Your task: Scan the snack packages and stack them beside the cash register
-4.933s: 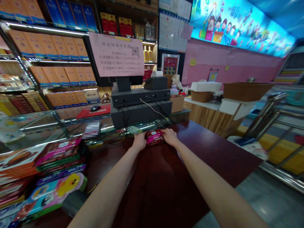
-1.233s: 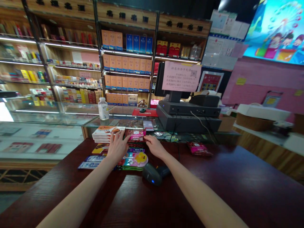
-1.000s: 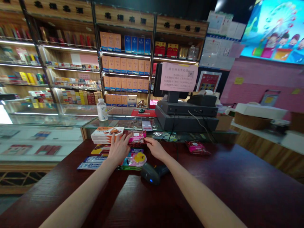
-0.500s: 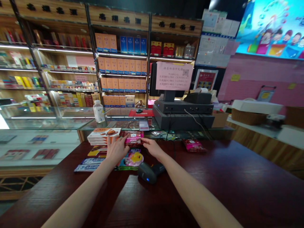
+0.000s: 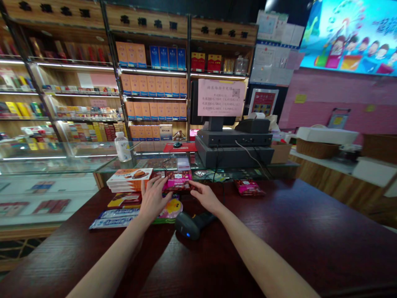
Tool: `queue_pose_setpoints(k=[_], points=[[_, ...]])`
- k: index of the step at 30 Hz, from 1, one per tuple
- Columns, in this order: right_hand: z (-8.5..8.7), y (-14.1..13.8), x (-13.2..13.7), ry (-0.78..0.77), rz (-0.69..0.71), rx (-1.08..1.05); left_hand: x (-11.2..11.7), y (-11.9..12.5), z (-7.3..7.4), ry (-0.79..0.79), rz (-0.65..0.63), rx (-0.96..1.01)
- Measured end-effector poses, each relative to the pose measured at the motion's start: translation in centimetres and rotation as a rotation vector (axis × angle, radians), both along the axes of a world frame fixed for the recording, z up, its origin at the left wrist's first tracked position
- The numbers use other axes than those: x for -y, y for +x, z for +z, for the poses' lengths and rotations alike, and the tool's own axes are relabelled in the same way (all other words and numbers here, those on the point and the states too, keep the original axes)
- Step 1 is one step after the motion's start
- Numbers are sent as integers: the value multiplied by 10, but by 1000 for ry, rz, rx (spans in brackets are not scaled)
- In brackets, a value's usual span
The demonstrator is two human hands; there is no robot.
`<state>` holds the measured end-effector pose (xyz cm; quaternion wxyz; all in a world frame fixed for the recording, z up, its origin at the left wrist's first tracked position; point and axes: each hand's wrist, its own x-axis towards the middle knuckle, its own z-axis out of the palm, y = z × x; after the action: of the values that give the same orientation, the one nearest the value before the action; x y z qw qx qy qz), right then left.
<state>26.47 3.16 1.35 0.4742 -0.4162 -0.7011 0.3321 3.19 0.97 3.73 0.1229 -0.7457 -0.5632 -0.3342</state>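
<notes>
A pink and brown snack packet [image 5: 177, 181] lies at the back of the dark wooden counter, between my hands. My left hand [image 5: 153, 198] is open, fingers spread, its fingertips at the packet's left end. At the right end, my right hand [image 5: 207, 198] has its index finger and thumb stretched out and apart, the index fingertip touching the edge. Partly under my left hand is a colourful bag with a yellow duck picture [image 5: 174, 205]. A black barcode scanner [image 5: 188, 225] rests on the counter below my hands.
White and orange boxes [image 5: 128, 179] are stacked left, near a yellow and red packet [image 5: 122, 200] and blue-white long packets [image 5: 114, 218]. Another pink packet [image 5: 248, 187] lies right. Behind stand a bottle [image 5: 123, 148] and a cash register [image 5: 234, 151] with cables hanging down.
The view has turned slightly right, shifting the scene left. The right fingers have opened a little at the packet's edge; the left hand stays at its left end.
</notes>
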Motion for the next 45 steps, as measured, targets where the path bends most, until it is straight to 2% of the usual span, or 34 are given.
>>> queue_pose_setpoints(k=[7,11,20,27,32,37,41,45], points=[[-9,24,4,139,-74,0,-10,0,-26,73,-93,5],[-13,32,6,216,-144,50,-11,1,-33,129,-119,-37],[-15,29,14,462,-281,121,-5,-2,-27,206,-135,-87],[-9,29,21,576,-268,139,7,4,-18,230,-155,25],[-6,28,23,635,-264,91,13,6,-15,271,-106,110],[-2,23,25,577,-278,8,15,11,-11,269,-57,130],[-4,20,23,424,-208,-58,12,13,-12,262,-3,143],[-6,17,20,290,-250,-115,2,14,-19,250,-62,180]])
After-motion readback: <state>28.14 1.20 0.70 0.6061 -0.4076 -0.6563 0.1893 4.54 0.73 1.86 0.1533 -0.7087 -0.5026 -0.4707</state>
